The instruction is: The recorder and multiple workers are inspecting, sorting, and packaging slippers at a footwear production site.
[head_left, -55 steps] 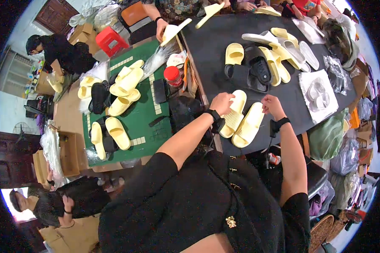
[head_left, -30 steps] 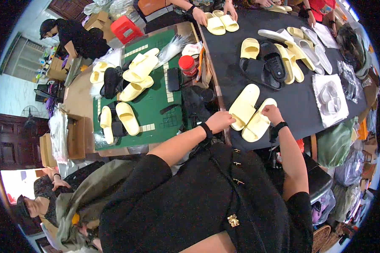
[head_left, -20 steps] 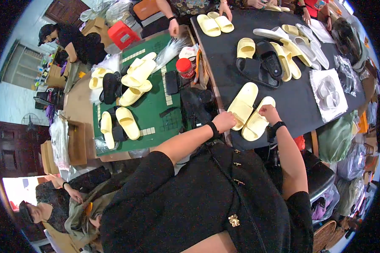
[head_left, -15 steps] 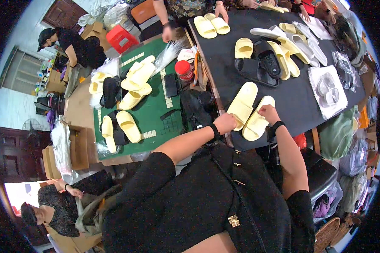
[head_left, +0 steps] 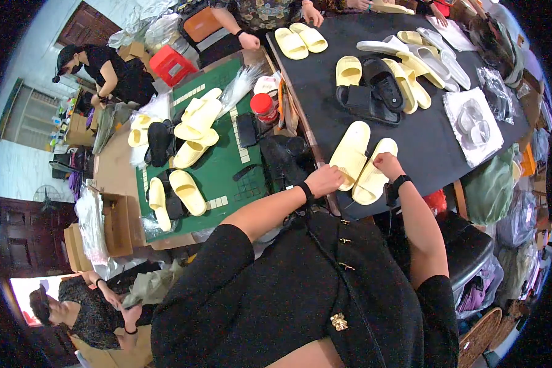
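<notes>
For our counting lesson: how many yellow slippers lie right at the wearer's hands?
2: the left slipper at the left hand, the right slipper partly covered by the right hand. No whole slipper seems hidden.

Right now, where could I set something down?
The black table has room between the right hand and the white packet, and between the far yellow pair and near yellow pair. White and yellow slippers crowd its far right.

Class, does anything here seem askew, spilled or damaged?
Two black slippers on the black tabletop look askew: they point different ways, unlike the pale yellow slippers side by side at its near edge. No spill or damage shows.
</notes>
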Demonstrator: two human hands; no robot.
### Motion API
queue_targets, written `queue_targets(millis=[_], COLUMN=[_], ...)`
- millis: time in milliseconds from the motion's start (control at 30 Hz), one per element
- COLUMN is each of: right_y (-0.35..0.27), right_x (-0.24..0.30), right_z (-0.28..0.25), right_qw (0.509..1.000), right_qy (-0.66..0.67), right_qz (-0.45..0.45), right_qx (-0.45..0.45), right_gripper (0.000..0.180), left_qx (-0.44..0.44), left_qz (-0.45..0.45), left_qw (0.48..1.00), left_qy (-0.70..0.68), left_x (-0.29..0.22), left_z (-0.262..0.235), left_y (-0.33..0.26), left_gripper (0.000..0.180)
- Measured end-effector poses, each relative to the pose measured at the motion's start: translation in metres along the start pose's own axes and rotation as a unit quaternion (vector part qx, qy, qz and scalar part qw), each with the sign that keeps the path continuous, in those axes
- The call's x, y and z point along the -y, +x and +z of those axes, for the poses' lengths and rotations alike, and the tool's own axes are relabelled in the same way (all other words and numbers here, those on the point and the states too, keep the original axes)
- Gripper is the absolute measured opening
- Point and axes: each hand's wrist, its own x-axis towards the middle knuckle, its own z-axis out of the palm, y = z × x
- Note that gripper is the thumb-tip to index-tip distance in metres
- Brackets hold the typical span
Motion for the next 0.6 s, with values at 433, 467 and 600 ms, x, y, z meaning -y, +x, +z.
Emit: queue_targets(millis=[433,467,600], right_y=[-0.001,0.000,0.002], right_x=[0.010,0.010,0.014], right_z=[-0.004,-0.003,-0.003], right_qw=[1.000,1.000,0.998], right_qy=[0.015,-0.001,-0.029], right_qz=[0.006,-0.015,-0.048], right_qx=[0.016,-0.001,-0.013], right_gripper=[0.010,0.010,0.009], left_qx=[-0.055,-0.055,-0.044], left_qz=[-0.048,-0.047,-0.049], left_qw=[0.997,0.997,0.997], left_qy=[0.036,0.035,0.027], left_x=[0.019,0.019,0.018], left_z=[-0.005,-0.005,-0.009], left_y=[-0.015,-0.014,-0.013], left_gripper=[0.014,0.014,0.013])
